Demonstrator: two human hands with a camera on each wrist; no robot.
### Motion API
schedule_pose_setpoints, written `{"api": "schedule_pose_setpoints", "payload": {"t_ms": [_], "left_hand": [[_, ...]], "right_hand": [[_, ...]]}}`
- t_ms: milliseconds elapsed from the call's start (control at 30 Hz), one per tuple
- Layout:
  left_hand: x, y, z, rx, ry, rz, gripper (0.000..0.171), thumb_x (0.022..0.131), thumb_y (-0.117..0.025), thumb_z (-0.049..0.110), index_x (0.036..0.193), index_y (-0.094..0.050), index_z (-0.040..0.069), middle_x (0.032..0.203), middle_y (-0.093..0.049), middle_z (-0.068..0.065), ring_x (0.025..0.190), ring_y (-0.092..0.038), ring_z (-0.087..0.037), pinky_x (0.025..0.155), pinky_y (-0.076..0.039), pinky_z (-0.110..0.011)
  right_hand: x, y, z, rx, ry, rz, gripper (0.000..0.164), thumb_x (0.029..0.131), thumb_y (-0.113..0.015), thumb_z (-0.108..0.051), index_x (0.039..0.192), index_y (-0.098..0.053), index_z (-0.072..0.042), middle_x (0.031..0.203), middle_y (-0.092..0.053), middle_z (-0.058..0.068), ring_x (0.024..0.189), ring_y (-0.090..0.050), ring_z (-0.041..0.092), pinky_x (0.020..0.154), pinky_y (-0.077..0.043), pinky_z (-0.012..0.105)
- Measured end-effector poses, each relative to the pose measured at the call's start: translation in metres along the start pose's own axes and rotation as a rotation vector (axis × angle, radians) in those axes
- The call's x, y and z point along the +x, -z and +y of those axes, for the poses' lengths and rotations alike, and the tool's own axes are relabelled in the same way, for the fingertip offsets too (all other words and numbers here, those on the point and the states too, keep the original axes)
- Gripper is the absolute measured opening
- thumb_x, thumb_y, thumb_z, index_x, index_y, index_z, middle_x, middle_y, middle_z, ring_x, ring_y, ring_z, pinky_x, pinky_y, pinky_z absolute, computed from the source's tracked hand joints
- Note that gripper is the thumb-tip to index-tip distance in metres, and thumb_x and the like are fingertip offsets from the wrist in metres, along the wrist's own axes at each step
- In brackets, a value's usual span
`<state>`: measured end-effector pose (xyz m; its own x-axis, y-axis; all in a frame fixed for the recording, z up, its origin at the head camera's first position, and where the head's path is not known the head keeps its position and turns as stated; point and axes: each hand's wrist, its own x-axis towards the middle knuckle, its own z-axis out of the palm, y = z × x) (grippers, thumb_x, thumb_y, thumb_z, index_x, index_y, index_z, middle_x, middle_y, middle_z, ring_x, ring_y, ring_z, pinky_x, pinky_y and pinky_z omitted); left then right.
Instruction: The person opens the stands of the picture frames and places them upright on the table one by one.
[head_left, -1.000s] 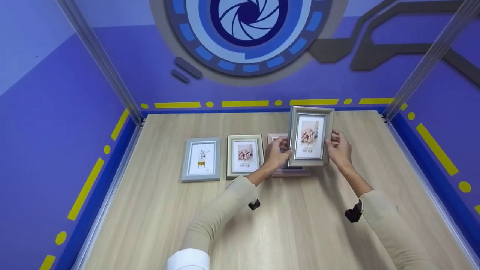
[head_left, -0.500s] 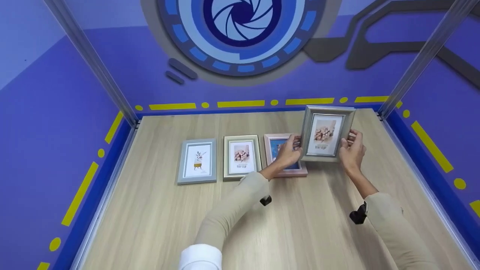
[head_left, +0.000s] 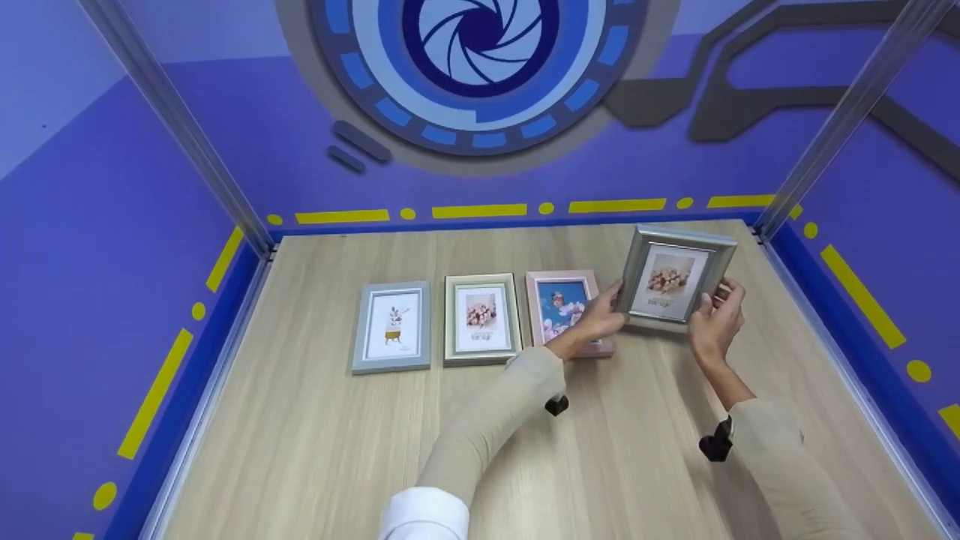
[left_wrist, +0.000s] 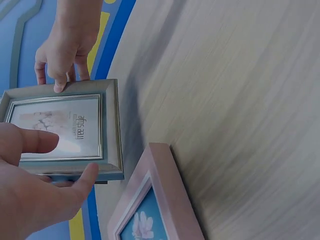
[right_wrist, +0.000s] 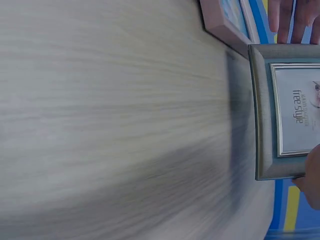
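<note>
With left hand [head_left: 602,315] and right hand [head_left: 716,324] fingers clamped on it while the silver frame [head_left: 670,283] hangs tilted, even support should spare the pink frame [head_left: 561,309] knocks.

Both arms [head_left: 487,420] extend forward, right fingers [head_left: 733,292] curled

Table [head_left: 330,450]: back wall [head_left: 510,176] behind it, left wall [head_left: 82,262] and right wall [head_left: 900,225] beside it.
Left frame [head_left: 391,328]: on the table, leftmost in the row.
Middle frame [head_left: 481,319]: on the table, just right of the left frame.
Third frame [head_left: 561,304]: on the table, right of the middle frame, partly behind the left hand [head_left: 604,312].
Held frame [head_left: 675,281]: right of the third frame, between the left hand and the right hand [head_left: 718,322].
</note>
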<state>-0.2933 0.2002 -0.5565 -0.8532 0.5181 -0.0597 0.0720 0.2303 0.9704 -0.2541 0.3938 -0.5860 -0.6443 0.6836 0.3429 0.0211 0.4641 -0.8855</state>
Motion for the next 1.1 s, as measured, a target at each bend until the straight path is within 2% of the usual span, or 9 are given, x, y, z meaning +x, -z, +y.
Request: {"api": "schedule_pose_setpoints", "payload": {"t_ms": [33, 100, 267, 300, 367, 500, 667, 867, 1100], "left_hand": [[0.001, -0.002, -0.001, 0.006, 0.015, -0.003, 0.079, 0.088, -0.056, -0.01, 0.161, -0.03, 0.008, 0.156, -0.047, -0.019, 0.144, -0.047, -0.028, 0.117, -0.041, -0.03], [0.003, -0.006, -0.004, 0.019, 0.017, -0.013, 0.081, 0.087, -0.057, -0.009, 0.161, -0.03, 0.009, 0.156, -0.047, -0.019, 0.141, -0.05, -0.028, 0.108, -0.047, -0.025], [0.004, -0.013, -0.013, 0.005, -0.007, -0.072, 0.081, 0.087, -0.057, -0.01, 0.161, -0.03, 0.011, 0.158, -0.046, -0.017, 0.141, -0.049, -0.028, 0.114, -0.044, -0.03], [0.004, -0.014, -0.014, 0.0, -0.012, -0.082, 0.081, 0.088, -0.056, -0.01, 0.161, -0.03, 0.012, 0.158, -0.046, -0.017, 0.143, -0.047, -0.027, 0.119, -0.038, -0.033], [0.003, -0.015, -0.015, 0.008, 0.004, -0.084, 0.081, 0.089, -0.057, -0.009, 0.161, -0.03, 0.013, 0.158, -0.046, -0.016, 0.145, -0.045, -0.025, 0.121, -0.035, -0.031], [0.003, -0.015, -0.014, 0.017, 0.01, -0.082, 0.08, 0.09, -0.058, -0.006, 0.162, -0.029, 0.014, 0.16, -0.045, -0.014, 0.147, -0.043, -0.024, 0.121, -0.033, -0.029], [0.001, -0.014, -0.014, -0.009, 0.012, -0.113, 0.082, 0.093, -0.059, -0.003, 0.164, -0.022, 0.017, 0.164, -0.037, -0.013, 0.152, -0.036, -0.026, 0.125, -0.029, -0.033], [-0.001, -0.014, -0.015, -0.032, 0.01, -0.138, 0.085, 0.092, -0.058, -0.005, 0.165, -0.019, 0.017, 0.166, -0.032, -0.015, 0.154, -0.032, -0.03, 0.126, -0.028, -0.037], [-0.002, -0.011, -0.017, -0.025, 0.053, -0.156, 0.087, 0.092, -0.06, -0.002, 0.165, -0.018, 0.02, 0.168, -0.03, -0.013, 0.155, -0.03, -0.03, 0.126, -0.028, -0.038]], "right_hand": [[0.0, 0.0, 0.003, 0.001, -0.004, 0.006, 0.038, 0.101, -0.049, 0.003, 0.139, -0.047, 0.003, 0.129, -0.063, 0.025, 0.113, -0.062, 0.031, 0.094, -0.048, 0.035], [-0.001, 0.002, 0.009, 0.005, -0.01, 0.015, 0.037, 0.101, -0.05, 0.004, 0.138, -0.046, 0.004, 0.13, -0.062, 0.026, 0.114, -0.062, 0.033, 0.095, -0.048, 0.037], [-0.006, 0.007, 0.02, -0.01, -0.049, 0.006, 0.038, 0.101, -0.049, 0.004, 0.139, -0.044, 0.004, 0.133, -0.061, 0.027, 0.118, -0.061, 0.037, 0.1, -0.048, 0.047], [-0.007, 0.008, 0.021, -0.015, -0.059, 0.002, 0.039, 0.101, -0.048, 0.004, 0.14, -0.043, 0.003, 0.134, -0.06, 0.027, 0.119, -0.061, 0.037, 0.101, -0.048, 0.047], [-0.008, 0.008, 0.022, -0.017, -0.07, -0.007, 0.039, 0.102, -0.048, 0.003, 0.14, -0.042, 0.003, 0.135, -0.06, 0.026, 0.119, -0.061, 0.036, 0.101, -0.048, 0.047], [-0.006, 0.01, 0.022, -0.016, -0.076, -0.025, 0.039, 0.102, -0.046, 0.002, 0.141, -0.041, 0.003, 0.135, -0.059, 0.026, 0.119, -0.06, 0.035, 0.1, -0.047, 0.043], [-0.006, 0.011, 0.019, -0.01, -0.098, -0.048, 0.039, 0.103, -0.045, 0.001, 0.141, -0.039, 0.004, 0.136, -0.057, 0.025, 0.121, -0.059, 0.034, 0.1, -0.047, 0.04], [-0.008, 0.012, 0.017, -0.018, -0.101, -0.05, 0.039, 0.103, -0.044, 0.0, 0.142, -0.038, 0.004, 0.137, -0.055, 0.026, 0.124, -0.057, 0.036, 0.106, -0.046, 0.046], [-0.009, 0.017, 0.019, -0.03, -0.076, -0.064, 0.039, 0.102, -0.046, 0.003, 0.141, -0.041, 0.007, 0.139, -0.054, 0.029, 0.127, -0.057, 0.04, 0.109, -0.045, 0.051]]}}
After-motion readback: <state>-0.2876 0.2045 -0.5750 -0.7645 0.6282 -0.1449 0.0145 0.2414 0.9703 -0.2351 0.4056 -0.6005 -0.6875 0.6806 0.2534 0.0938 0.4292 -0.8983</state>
